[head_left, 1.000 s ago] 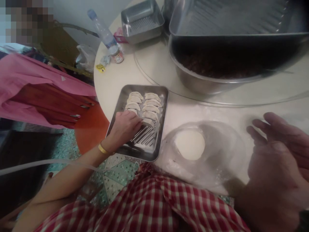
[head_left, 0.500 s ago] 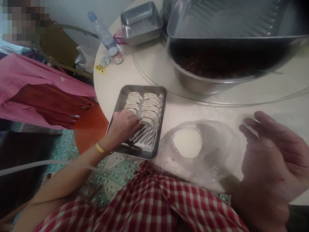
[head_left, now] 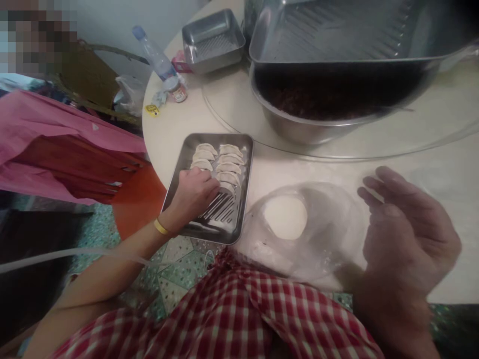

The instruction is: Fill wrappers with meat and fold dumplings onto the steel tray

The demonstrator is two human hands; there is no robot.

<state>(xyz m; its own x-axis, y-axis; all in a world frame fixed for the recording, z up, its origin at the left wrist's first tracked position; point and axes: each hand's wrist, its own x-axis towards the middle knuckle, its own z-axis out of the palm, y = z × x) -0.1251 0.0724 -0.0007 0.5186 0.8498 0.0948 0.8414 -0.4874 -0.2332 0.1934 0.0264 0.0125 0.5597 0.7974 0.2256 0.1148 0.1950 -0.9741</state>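
Note:
My left hand [head_left: 194, 192] rests inside a small steel tray [head_left: 224, 232] at the table's near left edge. Its fingers are curled over the nearest dumpling of the left row, which they mostly hide. Two short rows of folded dumplings [head_left: 228, 162] fill the tray's far half; the ribbed near half is bare. My right hand [head_left: 404, 234] hovers open, fingers spread and slightly bent, holding nothing, just right of a clear plastic bag [head_left: 333, 219]. A round stack of white wrappers [head_left: 285, 217] lies in that bag.
A big steel basin of dark filling [head_left: 322, 99] stands at the back with a large ribbed tray [head_left: 337, 30] lying on top. Farther left are a small steel tray [head_left: 213, 35], a water bottle [head_left: 151, 50] and a little jar [head_left: 177, 89]. A pink garment [head_left: 56, 134] hangs off the table's left.
My right hand has drifted left toward the bag, its fingers bending a little. My left hand has stayed on the dumpling in the tray.

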